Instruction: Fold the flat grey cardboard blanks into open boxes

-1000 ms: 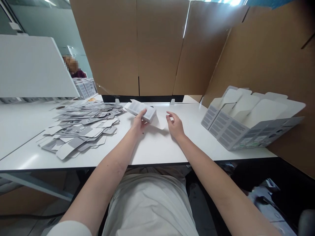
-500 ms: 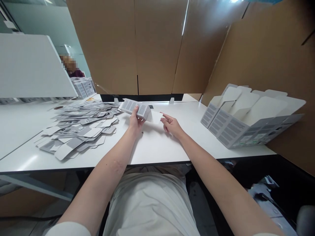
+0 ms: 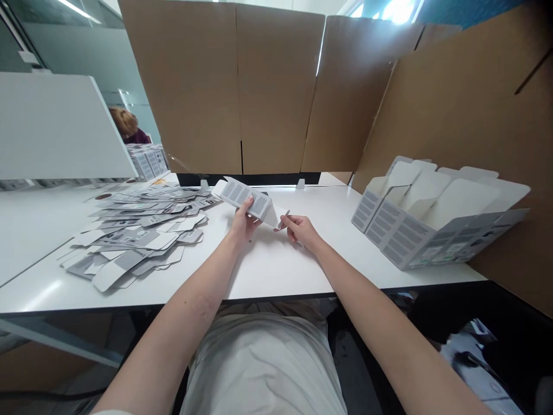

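Observation:
A small grey-and-white printed carton (image 3: pixel 247 196) is opened out into a box shape and tilted above the white table (image 3: pixel 285 271). My left hand (image 3: pixel 244 222) wraps round its lower side, thumb on the printed face. At the carton's right end, my right hand (image 3: pixel 299 228) pinches the end flap (image 3: pixel 283 219) between thumb and fingers. Left of my left hand lies a loose pile of flat cartons (image 3: pixel 138 230). Several opened cartons with raised white flaps (image 3: pixel 432 213) stand together on the right of the table.
Tall brown cardboard panels (image 3: pixel 276 86) rise behind the table and along its right side. A white panel (image 3: pixel 60 127) stands at the left. Beyond it, a person (image 3: pixel 126 124) is near more grey cartons (image 3: pixel 147 161). A dark container (image 3: pixel 458 305) sits below the right edge.
The flap at the carton's right end has folded and now shows edge-on at my right fingers. My fingers have closed on it. The view has tilted slightly upward.

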### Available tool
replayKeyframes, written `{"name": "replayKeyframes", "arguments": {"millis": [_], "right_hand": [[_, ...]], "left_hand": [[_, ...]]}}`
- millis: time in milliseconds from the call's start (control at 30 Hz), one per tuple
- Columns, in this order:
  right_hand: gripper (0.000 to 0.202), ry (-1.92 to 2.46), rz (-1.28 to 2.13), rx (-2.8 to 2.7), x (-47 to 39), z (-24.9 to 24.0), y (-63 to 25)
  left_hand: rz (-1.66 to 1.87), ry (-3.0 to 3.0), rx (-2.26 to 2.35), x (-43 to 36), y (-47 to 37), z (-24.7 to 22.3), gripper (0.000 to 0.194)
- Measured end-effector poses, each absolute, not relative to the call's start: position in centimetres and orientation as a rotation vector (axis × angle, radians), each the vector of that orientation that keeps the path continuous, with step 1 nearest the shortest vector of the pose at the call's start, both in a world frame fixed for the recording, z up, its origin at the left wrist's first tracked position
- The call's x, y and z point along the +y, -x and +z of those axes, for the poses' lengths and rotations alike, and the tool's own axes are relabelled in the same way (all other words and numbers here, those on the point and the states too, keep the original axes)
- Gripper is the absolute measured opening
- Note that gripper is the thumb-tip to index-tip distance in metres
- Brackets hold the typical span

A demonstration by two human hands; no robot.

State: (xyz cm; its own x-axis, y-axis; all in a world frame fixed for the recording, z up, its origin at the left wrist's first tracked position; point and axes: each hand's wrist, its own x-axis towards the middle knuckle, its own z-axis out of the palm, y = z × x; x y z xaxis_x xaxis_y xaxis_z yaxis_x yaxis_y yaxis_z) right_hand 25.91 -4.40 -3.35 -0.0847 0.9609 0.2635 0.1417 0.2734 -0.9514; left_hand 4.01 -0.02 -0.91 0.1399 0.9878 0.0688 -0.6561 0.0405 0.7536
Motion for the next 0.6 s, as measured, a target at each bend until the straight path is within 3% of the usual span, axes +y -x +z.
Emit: {"name": "replayKeyframes", "arguments": {"millis": [467, 600], "right_hand": [[0.069, 1.122, 0.724, -1.496, -3.9, -4.3, -26.2], [0.064, 1.109, 0.641, -1.602, -4.0, -4.5, -26.3]], "left_hand": [[1.373, -0.685, 0.637, 0.6, -3.3, -0.9, 0.049], [1.429, -0.575, 0.69, 0.8, -3.3, -0.7, 0.037]]}}
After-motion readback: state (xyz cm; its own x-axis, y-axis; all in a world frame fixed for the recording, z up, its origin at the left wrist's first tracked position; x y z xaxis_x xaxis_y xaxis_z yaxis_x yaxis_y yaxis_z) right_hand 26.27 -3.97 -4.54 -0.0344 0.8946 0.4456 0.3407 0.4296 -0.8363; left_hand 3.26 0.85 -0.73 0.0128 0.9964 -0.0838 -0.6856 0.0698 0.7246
